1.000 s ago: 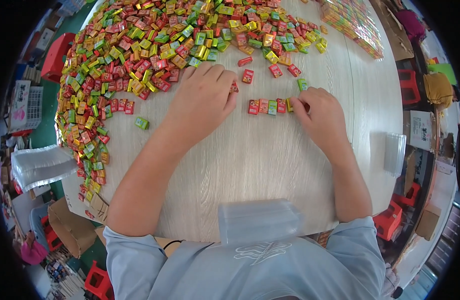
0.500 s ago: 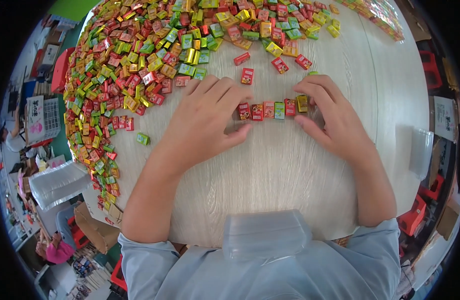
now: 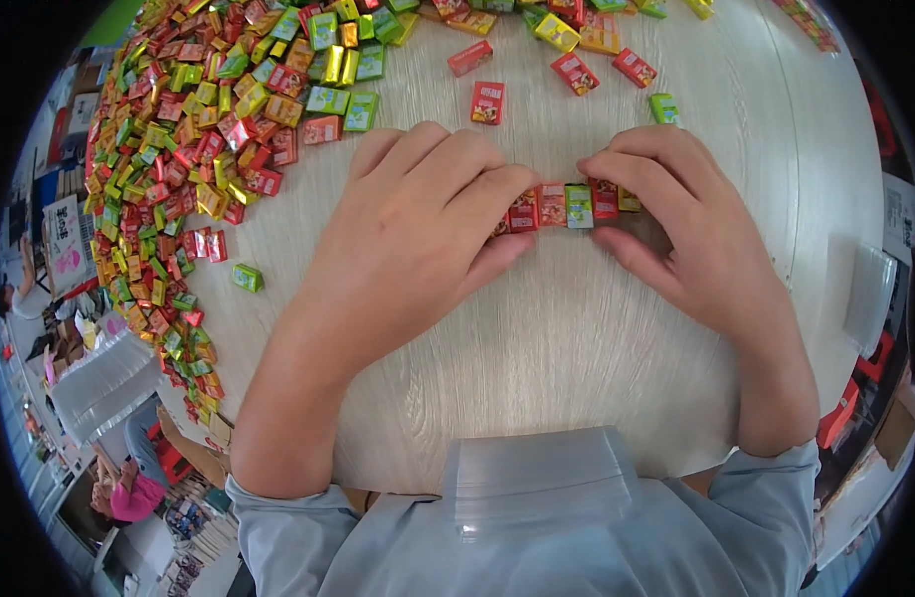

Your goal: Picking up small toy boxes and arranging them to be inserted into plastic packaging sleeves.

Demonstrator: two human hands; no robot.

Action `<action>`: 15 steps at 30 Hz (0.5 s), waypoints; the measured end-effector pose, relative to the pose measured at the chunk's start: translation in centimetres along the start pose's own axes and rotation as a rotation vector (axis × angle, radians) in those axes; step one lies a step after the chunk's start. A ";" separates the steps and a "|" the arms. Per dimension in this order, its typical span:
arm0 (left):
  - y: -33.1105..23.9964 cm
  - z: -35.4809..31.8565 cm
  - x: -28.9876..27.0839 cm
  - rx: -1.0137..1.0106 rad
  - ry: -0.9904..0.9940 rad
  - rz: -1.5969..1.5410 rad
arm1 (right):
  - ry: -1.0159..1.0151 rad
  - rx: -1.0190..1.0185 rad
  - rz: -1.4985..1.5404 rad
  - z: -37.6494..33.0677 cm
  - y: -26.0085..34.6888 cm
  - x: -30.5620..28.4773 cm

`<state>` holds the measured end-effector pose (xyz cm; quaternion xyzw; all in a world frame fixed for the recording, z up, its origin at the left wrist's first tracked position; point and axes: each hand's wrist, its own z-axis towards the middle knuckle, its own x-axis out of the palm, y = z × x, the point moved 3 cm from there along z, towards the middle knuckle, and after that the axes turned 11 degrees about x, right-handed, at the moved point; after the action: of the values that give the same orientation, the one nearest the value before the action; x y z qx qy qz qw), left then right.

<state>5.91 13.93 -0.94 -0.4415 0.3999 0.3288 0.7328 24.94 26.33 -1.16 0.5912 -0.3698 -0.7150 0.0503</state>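
Between my hands a short row of small candy boxes stands side by side, a green one (image 3: 579, 207) near its middle and a pale red one (image 3: 552, 204) beside that. My left hand (image 3: 418, 214) has its thumb and fingers closed over the left end, partly hiding a red box (image 3: 523, 212). Over the right end my right hand (image 3: 688, 224) curls thumb and fingers, half covering a red box (image 3: 605, 199) and a yellow one (image 3: 629, 201). Just beyond lie a loose red box (image 3: 487, 102) and a green one (image 3: 664, 109).
A big heap of small red, green and yellow boxes (image 3: 209, 129) covers the table's (image 3: 457, 358) left and far side. A stack of clear plastic trays (image 3: 537, 473) sits against my body. More clear trays are at the left (image 3: 109, 383) and right (image 3: 868, 298) edges.
Both hands have closed in over the row, covering more of its ends. My view has shifted closer, so the heap sits farther up and left.
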 end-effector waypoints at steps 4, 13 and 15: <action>-0.4 0.1 0.2 -0.012 0.010 0.000 | -0.011 0.024 -0.028 0.1 0.6 0.1; -0.4 0.3 0.2 0.020 -0.042 0.062 | -0.010 0.070 0.008 0.0 0.7 0.7; -0.2 0.1 0.4 0.038 -0.069 0.074 | -0.017 0.037 -0.001 0.0 0.7 0.7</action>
<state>6.33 14.03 -1.19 -0.4007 0.3965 0.3629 0.7420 24.51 25.53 -1.31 0.5862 -0.3830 -0.7130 0.0358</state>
